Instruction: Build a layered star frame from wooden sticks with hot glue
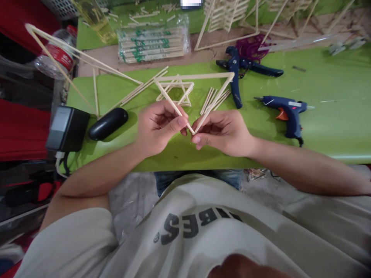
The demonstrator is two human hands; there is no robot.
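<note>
A triangle of thin wooden sticks is held up over the green table, one corner pointing toward my body. My left hand pinches its left side just above that corner. With thumb and fingers, my right hand grips the corner itself and the lower right side. Behind the triangle, a small star-shaped stick frame lies on the table. Several short loose sticks are beyond my right hand. Off to the right rests a blue glue gun with an orange trigger.
Blue cutters lie near purple cord. Plastic-wrapped sticks sit at the back. Larger stick frames stand behind. On the left are another stick frame, a black case, a power adapter and a bottle.
</note>
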